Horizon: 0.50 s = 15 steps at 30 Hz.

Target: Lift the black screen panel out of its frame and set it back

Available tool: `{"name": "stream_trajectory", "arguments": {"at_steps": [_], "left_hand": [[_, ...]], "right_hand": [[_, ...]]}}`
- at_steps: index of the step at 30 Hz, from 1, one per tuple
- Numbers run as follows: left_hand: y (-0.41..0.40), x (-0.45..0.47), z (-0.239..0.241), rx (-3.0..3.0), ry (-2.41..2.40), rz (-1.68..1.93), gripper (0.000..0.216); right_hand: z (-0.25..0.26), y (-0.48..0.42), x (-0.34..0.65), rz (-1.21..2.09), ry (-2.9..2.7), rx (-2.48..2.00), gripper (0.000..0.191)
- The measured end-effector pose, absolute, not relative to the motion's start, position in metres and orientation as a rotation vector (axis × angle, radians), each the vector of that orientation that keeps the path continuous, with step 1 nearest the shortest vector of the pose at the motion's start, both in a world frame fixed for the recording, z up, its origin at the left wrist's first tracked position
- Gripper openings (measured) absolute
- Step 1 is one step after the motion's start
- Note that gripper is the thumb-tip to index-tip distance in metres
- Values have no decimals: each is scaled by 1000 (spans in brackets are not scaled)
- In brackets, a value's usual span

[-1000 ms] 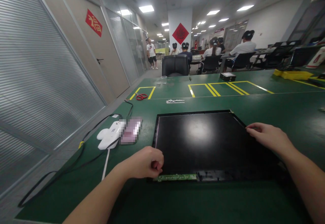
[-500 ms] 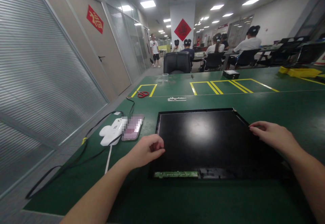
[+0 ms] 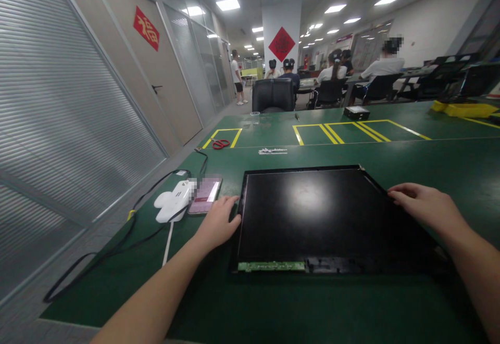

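A black LCD screen panel [image 3: 289, 219] lies flat on the green table, with a strip of green circuit board [image 3: 271, 266] along its near edge. At the panel's left edge is my left hand [image 3: 219, 221], its fingers stretched forward and the thumb apart, beside the frame. Along the opposite side, my right hand [image 3: 424, 203] has thumb and fingers pinched together on the panel's edge. The undersides of those fingertips are hidden.
Left of the panel lie a phone [image 3: 205, 195], a white power strip [image 3: 174, 206] and black cables [image 3: 135, 245]. Farther back are red-handled scissors [image 3: 221, 144], small white parts [image 3: 272, 151], a clear cup [image 3: 255, 118] and a black box [image 3: 356, 113]. People sit beyond.
My left hand has moved left and slightly forward from above the panel to its left edge, and its curled fingers have straightened. The right hand stays at the right edge.
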State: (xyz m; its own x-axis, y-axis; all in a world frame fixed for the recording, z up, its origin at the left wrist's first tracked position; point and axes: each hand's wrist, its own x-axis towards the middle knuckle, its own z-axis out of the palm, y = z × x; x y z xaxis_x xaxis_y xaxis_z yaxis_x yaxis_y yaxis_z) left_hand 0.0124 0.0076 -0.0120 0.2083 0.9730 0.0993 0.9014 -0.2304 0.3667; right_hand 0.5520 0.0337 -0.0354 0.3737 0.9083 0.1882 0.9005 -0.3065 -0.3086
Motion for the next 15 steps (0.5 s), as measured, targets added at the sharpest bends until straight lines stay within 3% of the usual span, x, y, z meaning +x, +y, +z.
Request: {"name": "stream_trajectory", "arguments": {"at_steps": [5,15], "left_hand": [[3,16,-10,2269,1809,343,65],[-2,20,-9,2255,1866,77,70]], "right_hand": [[-25,32,543,186,-1530,-2332,40],[-49,43,558,205,-1615,-2287,43]]}}
